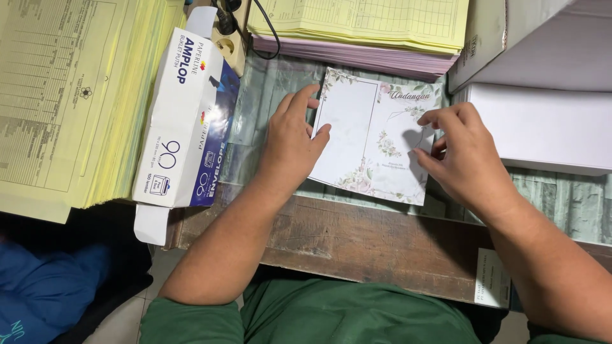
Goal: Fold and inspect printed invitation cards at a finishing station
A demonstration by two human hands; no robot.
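Note:
A white card with floral corners and a thin rectangular frame lies flat on a clear plastic sheet over the wooden table. My left hand rests on the card's left edge, fingers spread and thumb pressing on it. My right hand pinches the card's right edge between thumb and fingertips. The card looks folded, with a crease down its middle.
A white and blue envelope box lies open at the left beside a thick stack of yellow forms. More yellow and pink paper stacks sit at the back. White boxes stand at the right. A power strip is behind.

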